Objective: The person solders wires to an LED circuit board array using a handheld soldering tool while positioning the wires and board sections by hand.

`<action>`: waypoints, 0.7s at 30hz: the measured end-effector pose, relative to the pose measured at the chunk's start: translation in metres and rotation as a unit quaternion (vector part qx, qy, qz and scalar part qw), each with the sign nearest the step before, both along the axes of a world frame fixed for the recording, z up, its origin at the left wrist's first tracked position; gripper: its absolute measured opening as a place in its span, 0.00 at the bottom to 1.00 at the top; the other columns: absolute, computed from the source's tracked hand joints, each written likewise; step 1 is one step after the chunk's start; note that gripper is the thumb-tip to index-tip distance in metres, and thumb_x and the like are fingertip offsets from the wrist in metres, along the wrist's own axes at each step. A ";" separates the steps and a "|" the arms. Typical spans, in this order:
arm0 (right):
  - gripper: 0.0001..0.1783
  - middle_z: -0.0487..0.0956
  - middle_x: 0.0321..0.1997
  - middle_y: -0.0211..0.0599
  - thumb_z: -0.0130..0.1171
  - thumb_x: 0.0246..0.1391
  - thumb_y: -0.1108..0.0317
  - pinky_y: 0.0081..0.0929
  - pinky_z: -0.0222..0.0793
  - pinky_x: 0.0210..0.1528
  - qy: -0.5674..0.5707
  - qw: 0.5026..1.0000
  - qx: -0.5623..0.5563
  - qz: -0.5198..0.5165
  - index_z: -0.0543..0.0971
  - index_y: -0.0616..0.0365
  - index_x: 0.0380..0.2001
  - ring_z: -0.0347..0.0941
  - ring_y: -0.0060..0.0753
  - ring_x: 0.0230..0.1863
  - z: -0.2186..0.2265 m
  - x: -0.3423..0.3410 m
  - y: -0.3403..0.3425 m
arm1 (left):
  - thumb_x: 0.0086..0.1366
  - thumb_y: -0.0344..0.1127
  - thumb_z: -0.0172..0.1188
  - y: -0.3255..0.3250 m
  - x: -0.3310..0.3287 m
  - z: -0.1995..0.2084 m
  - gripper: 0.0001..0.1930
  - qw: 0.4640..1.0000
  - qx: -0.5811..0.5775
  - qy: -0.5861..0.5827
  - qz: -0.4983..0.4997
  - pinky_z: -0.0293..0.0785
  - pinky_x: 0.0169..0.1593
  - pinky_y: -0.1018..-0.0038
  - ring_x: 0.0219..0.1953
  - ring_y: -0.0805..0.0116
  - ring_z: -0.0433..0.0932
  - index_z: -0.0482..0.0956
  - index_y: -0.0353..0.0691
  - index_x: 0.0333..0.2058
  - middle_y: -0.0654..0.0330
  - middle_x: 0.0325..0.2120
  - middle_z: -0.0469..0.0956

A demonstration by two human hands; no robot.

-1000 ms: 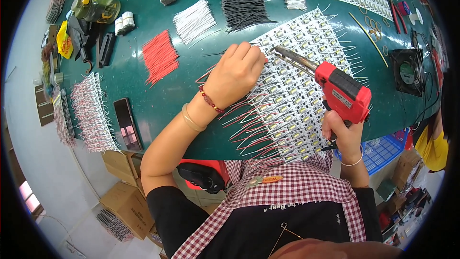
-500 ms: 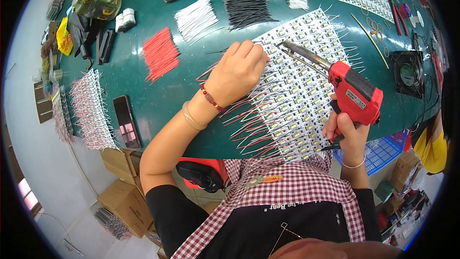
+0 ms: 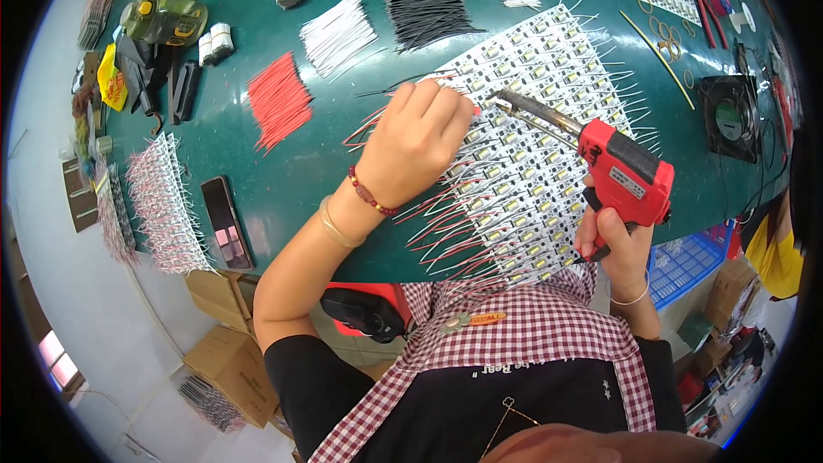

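A white panel of small circuit boards lies at a slant before me, with red, black and white wires along its left edge and wires along its right. My left hand is closed over the panel's upper left part, fingertips pinched near the board; what they hold is hidden, though a spot of red shows there. In my right hand is a red and black soldering gun, gripped by its handle. Its long tip points up and left, ending just right of my left fingertips; whether it touches the board, I cannot tell.
Beyond the panel lie piles of red wires, white wires and black wires. A phone and a wired board strip are at left. A small fan stands at right, near a yellow stick.
The soldering gun has moved slightly left and down, its tip closer to my left fingertips. My left hand stays closed, a little lower and farther left.
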State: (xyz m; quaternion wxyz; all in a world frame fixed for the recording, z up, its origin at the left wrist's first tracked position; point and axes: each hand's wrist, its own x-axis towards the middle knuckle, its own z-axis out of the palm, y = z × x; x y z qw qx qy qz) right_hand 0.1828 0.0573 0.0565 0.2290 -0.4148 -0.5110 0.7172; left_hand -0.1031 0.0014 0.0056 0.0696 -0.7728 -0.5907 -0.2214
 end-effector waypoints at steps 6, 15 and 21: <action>0.08 0.74 0.20 0.33 0.55 0.63 0.70 0.25 0.71 0.26 -0.009 1.000 -0.024 0.003 0.74 0.67 0.38 0.70 0.23 0.18 -0.004 0.007 -0.006 | 0.53 0.26 0.61 -0.005 0.009 -0.007 0.13 0.999 -0.022 -0.042 0.005 0.69 0.38 0.68 0.33 0.62 0.70 0.78 0.33 0.39 0.58 0.30 0.69; 0.13 0.75 0.23 0.31 0.58 0.61 0.70 0.22 0.68 0.24 -0.082 0.996 0.015 0.014 0.73 0.67 0.45 0.70 0.21 0.19 -0.009 0.009 -0.012 | 0.54 0.27 0.59 -0.003 0.009 -0.008 0.13 0.999 -0.038 -0.030 0.014 0.69 0.39 0.68 0.34 0.61 0.70 0.78 0.33 0.40 0.58 0.30 0.68; 0.09 0.73 0.19 0.32 0.54 0.63 0.69 0.22 0.68 0.24 -0.116 0.991 0.050 0.032 0.73 0.67 0.38 0.69 0.21 0.18 -0.007 0.004 -0.012 | 0.57 0.29 0.59 0.000 0.007 -0.009 0.04 1.000 -0.009 -0.007 0.003 0.67 0.38 0.71 0.33 0.66 0.69 0.77 0.34 0.28 0.60 0.27 0.68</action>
